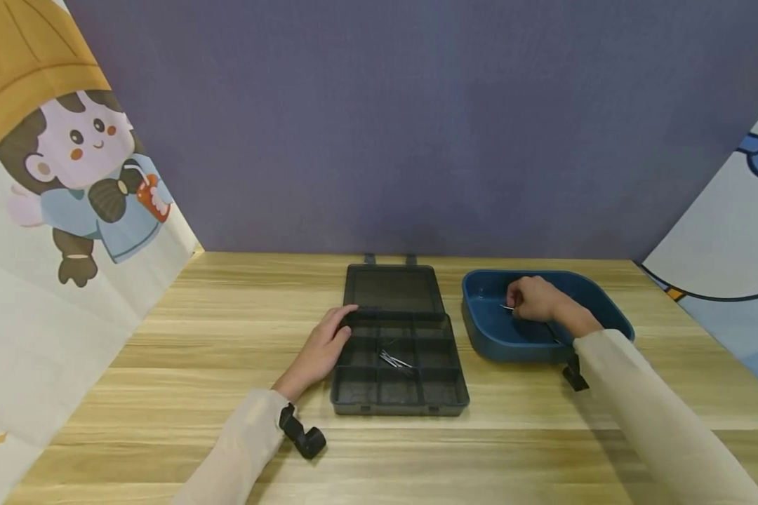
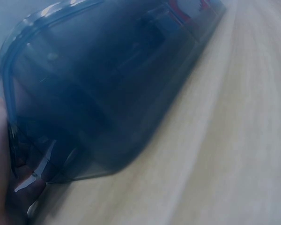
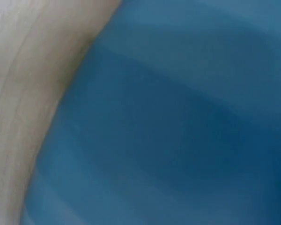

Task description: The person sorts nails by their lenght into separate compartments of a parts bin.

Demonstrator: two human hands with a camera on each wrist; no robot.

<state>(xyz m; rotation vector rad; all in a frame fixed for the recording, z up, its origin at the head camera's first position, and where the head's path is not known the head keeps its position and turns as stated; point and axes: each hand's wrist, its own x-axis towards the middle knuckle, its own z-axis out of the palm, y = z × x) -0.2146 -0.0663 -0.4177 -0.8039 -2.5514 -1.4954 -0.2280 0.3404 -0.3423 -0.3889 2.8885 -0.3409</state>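
A dark translucent compartment box [image 1: 399, 387] lies with its lid [image 1: 393, 289] folded back. My left hand [image 1: 318, 351] rests along its left edge, fingers extended near the hinge corner and thumb at the side wall. Several thin silvery metal pieces [image 1: 394, 360] lie in the middle compartment. To the right, my right hand [image 1: 533, 298] reaches down inside a blue plastic basin [image 1: 480, 344]. Its fingertips pinch a thin silvery metal piece [image 1: 507, 307], the far end of which is hidden by the fingers. Only the blurred basin wall [image 3: 154, 117] fills most of the right wrist view.
Both objects stand on a wood-grain table [image 1: 240, 308]. Behind it rises a grey-purple partition [image 1: 417, 126], and printed cloth panels flank both sides. A black camera mount [image 1: 303, 433] on the left wrist sits near the compartment box; another [image 1: 573, 373] hangs by the basin's front.
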